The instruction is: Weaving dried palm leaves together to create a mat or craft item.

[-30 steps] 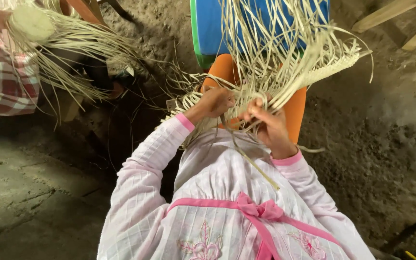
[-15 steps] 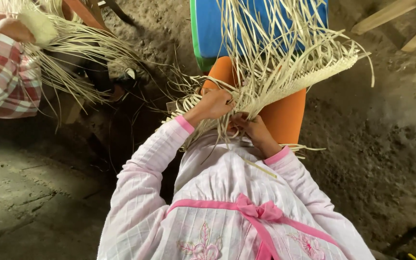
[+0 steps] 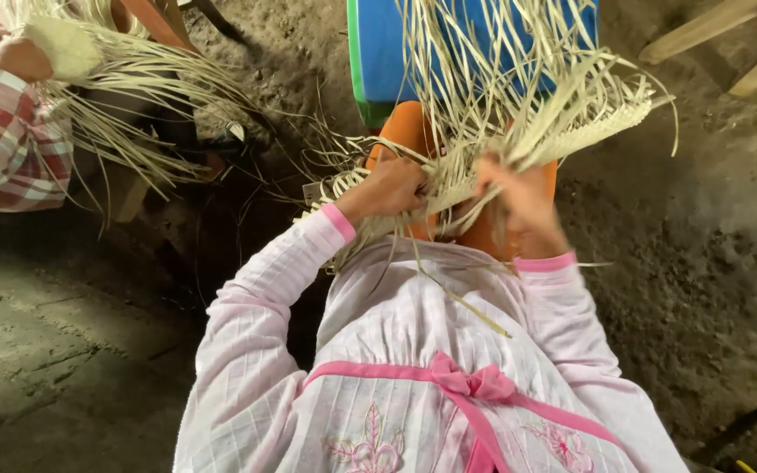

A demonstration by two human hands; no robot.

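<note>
**Weave status: band part-done, many strands loose**

Left hand (image 3: pixel 392 188): grip clenched on woven band (image 3: pixel 571 131) at its near end, over the lap, above orange legs (image 3: pixel 409 127). Right hand (image 3: pixel 523 201): blurred; appears to pinch loose strands (image 3: pixel 484 61) just beside the band; exact grip hard to tell. Band runs up-right from hands; plaited section w/ neat edge is done. Est. progress: partial, since many unwoven strands fan out over blue cloth (image 3: pixel 378 44). Co-worker's plaid sleeve (image 3: pixel 6 144), top left, handles a separate bundle (image 3: pixel 133 79). Dirt floor (image 3: pixel 703 263) below.
</note>
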